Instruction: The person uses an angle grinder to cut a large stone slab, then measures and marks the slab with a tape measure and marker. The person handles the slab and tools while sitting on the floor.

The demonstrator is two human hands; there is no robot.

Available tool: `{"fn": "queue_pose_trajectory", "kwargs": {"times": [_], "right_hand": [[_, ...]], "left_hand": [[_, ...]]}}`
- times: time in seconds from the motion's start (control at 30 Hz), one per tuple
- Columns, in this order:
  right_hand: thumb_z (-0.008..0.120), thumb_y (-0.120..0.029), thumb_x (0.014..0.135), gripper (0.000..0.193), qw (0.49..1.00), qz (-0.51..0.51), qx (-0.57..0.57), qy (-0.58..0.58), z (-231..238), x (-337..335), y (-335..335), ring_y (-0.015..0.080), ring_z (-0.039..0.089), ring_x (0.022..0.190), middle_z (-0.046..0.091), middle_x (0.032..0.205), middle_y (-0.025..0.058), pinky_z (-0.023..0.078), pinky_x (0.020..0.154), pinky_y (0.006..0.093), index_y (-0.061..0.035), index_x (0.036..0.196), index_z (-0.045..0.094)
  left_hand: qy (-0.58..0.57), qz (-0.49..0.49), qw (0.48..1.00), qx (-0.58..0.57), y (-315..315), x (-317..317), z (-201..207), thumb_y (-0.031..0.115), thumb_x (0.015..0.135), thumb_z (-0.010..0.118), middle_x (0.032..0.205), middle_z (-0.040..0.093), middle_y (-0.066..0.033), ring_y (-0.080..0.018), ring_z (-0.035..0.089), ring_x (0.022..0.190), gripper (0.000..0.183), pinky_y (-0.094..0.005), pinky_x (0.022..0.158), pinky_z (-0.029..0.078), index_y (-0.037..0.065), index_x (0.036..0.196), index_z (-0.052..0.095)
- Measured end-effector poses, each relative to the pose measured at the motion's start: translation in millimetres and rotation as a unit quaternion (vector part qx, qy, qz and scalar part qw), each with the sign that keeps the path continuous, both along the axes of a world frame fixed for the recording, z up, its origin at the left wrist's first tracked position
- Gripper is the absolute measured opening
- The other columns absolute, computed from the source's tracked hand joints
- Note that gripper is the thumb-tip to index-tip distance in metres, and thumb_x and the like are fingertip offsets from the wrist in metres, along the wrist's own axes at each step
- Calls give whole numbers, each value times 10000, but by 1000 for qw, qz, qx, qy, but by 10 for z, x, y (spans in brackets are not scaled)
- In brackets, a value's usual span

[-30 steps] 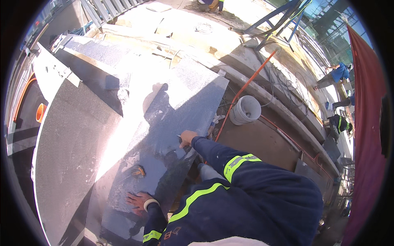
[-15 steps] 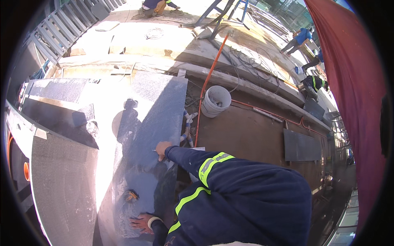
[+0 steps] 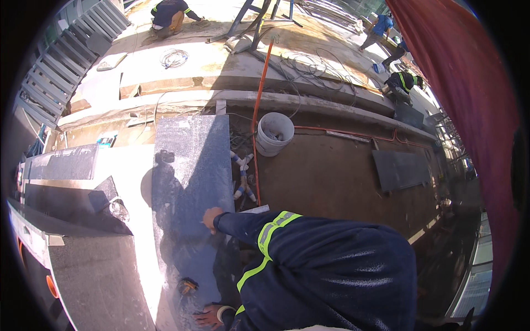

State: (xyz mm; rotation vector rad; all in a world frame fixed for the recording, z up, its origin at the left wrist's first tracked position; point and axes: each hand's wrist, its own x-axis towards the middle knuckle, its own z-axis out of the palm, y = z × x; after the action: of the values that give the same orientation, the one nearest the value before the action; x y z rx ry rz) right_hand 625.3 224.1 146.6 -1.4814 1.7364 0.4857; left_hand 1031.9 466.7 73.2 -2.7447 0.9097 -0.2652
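Note:
A long dark grey stone slab (image 3: 193, 160) lies before me, partly in my shadow. My left hand (image 3: 208, 316) rests flat on its near part, fingers spread, a pale band around the wrist. Farther up the slab, my right hand (image 3: 211, 219) is closed low over the surface near the right edge. Whatever its fingers hold is too small to make out now. Between the slab's left edge and my left hand lies a small orange-and-black tool (image 3: 187, 286), its exact kind unclear.
A white bucket (image 3: 275, 134) stands beyond the slab, beside an orange hose (image 3: 260, 91). White-and-blue pipes (image 3: 243, 175) lie along the slab's right edge. Another grey slab (image 3: 102, 276) is at left. A person (image 3: 168, 15) crouches far off; others work at upper right.
The view has turned, bringing more of the far crouching person in. A thin light object showed at my right fingertips before; now it is not distinct. My left hand stays flat on the slab.

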Motion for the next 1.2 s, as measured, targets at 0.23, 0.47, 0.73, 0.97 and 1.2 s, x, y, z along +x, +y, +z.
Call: {"fn": "queue_pose_trajectory", "kwargs": {"times": [0.23, 0.47, 0.73, 0.97, 1.2], "right_hand": [[948, -485, 814, 571, 1000, -19, -11, -13, 373, -142, -198, 362, 775, 1161, 797, 1231, 162, 627, 961, 466, -52, 1169, 837], [923, -328, 873, 408, 981, 52, 47, -181, 69, 88, -242, 267, 771, 637, 785, 793, 155, 575, 565, 410, 64, 898, 813], [877, -289, 919, 435, 950, 43, 130, -282, 188, -85, -171, 288, 760, 695, 801, 926, 159, 585, 577, 398, 96, 1090, 772], [816, -418, 987, 545, 956, 161, 88, -227, 177, -210, -344, 298, 731, 668, 746, 919, 157, 597, 555, 421, 100, 1127, 724], [749, -539, 1020, 679, 963, 191, 139, -128, 367, 56, -168, 320, 734, 663, 727, 933, 172, 598, 527, 448, 110, 1206, 676]], "left_hand": [[100, -13, 994, -50, -392, -256, 377, 325, 1053, 520, 1815, 288, -110, -303, 222, 1699, 722, -714, 1280, 243, 216, 1736, 309], [225, 118, 963, -93, -251, 96, 643, 348, 1026, 656, 1826, 173, -121, -348, 116, 1709, 794, -817, 1261, 144, 275, 1727, 292], [258, 390, 870, -157, 736, -935, 774, 554, 950, 775, 1844, 59, -132, -353, 94, 1711, 1035, -852, 1215, 233, 253, 1755, 198], [400, 624, 610, -281, 824, -726, 641, 812, 773, 828, 1851, -23, -194, -382, 62, 1710, 1430, -730, 1294, 254, 214, 1786, 15], [589, 628, 439, -257, 994, -300, 350, 862, 680, 859, 1836, -36, -232, -354, 10, 1711, 1621, -576, 1365, 63, 155, 1759, -122]]}}
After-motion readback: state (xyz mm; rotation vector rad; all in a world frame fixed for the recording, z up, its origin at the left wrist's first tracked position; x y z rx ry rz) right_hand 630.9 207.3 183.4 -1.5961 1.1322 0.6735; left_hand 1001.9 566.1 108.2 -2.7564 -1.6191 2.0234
